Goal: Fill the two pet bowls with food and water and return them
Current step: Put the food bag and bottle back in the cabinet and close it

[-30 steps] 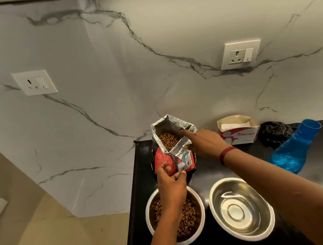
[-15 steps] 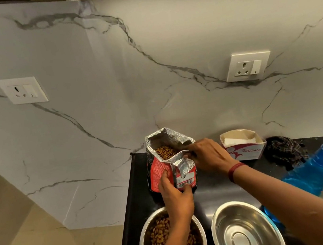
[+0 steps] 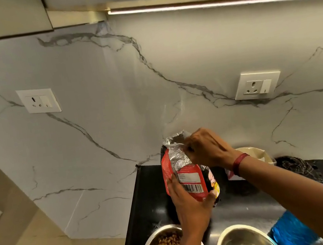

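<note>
The food bag (image 3: pixel 186 172) stands at the far left of the black counter (image 3: pixel 150 196), close to the marble wall. Its shiny foil top is bent over. The left hand (image 3: pixel 189 207) wraps round the low part of the bag, fingers and thumb curled on it. The right hand (image 3: pixel 208 149) pinches the foil top. Two metal bowls sit near us, side by side. The left bowl (image 3: pixel 147 243) has brown food inside. The right bowl (image 3: pixel 241 242) shows its shiny bottom. A blue bottle (image 3: pixel 292 230) lies just right of it.

Counter (image 3: pixel 149 188), kibble bowl (image 3: pixel 151 240), empty bowl (image 3: pixel 244 242), maybe cloth (image 3: pixel 296 167)
</note>
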